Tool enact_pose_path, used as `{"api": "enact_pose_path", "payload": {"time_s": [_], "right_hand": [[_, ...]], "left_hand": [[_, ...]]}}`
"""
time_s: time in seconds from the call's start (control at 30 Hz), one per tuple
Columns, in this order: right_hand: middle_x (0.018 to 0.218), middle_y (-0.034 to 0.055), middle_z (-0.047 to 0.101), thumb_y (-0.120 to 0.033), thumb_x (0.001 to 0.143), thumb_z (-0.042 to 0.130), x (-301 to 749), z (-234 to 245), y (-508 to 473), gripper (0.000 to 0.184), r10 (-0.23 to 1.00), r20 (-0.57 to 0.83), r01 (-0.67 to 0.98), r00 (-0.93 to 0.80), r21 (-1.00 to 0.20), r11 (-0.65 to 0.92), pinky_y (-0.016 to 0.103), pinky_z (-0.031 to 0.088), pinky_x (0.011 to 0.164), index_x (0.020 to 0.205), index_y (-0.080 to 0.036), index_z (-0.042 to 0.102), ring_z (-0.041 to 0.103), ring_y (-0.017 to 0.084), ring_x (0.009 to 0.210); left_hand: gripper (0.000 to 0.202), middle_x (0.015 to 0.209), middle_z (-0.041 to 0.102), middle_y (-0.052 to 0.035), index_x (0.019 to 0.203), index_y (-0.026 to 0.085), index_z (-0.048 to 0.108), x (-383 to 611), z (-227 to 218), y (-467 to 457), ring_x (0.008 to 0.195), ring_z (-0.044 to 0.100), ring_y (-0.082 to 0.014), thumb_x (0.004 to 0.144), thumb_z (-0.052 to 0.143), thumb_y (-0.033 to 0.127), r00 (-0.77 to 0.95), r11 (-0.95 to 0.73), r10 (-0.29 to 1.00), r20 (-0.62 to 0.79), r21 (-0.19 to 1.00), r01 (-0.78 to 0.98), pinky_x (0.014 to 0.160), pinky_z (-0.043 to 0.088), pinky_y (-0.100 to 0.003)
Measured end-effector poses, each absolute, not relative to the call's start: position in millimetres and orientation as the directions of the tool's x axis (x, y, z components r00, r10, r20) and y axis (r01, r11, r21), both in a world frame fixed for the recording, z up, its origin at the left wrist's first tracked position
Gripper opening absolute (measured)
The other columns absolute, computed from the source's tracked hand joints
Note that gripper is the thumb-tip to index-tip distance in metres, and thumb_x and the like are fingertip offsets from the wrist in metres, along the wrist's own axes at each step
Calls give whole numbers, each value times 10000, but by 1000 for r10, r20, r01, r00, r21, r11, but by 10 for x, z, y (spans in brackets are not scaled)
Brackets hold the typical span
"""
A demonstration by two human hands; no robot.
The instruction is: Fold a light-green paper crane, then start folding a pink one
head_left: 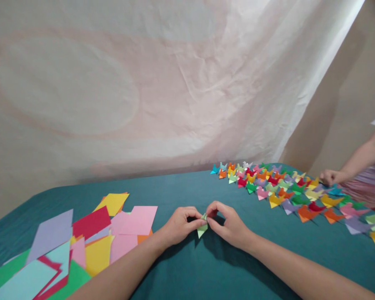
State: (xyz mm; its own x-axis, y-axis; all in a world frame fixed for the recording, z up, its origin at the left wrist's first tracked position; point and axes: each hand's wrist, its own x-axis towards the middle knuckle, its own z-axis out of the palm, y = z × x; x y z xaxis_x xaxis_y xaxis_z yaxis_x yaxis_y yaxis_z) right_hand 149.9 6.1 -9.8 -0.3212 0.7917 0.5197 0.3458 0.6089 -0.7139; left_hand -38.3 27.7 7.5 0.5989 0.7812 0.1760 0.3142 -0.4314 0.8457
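A small light green folded paper piece (pixel 202 228) is pinched between both my hands over the teal tablecloth (pixel 187 266). My left hand (pixel 179 225) grips its left side with fingers curled. On its right side my right hand (pixel 226 223) pinches the top with thumb and fingertips. Loose coloured paper squares (pixel 90 239) lie spread to the left of my left forearm.
Several rows of small folded paper figures (pixel 287 191) in many colours fill the right side of the table. Another person's hand (pixel 329 177) rests among them at the far right. A pale wrinkled cloth (pixel 143 91) hangs behind the table.
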Motion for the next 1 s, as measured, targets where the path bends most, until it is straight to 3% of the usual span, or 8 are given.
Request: {"api": "enact_pose_path", "payload": {"time_s": [1.0], "right_hand": [[786, 21, 572, -62, 759, 526, 1550, -37, 91, 148, 687, 586, 360, -430, -586, 726, 279, 432, 699, 800, -203, 545, 538, 159, 768]], "left_hand": [[172, 706, 602, -2, 758, 143, 703, -395, 40, 289, 664, 528, -102, 822, 587, 252, 635, -462, 749, 189, 837, 294, 642, 368, -200]]}}
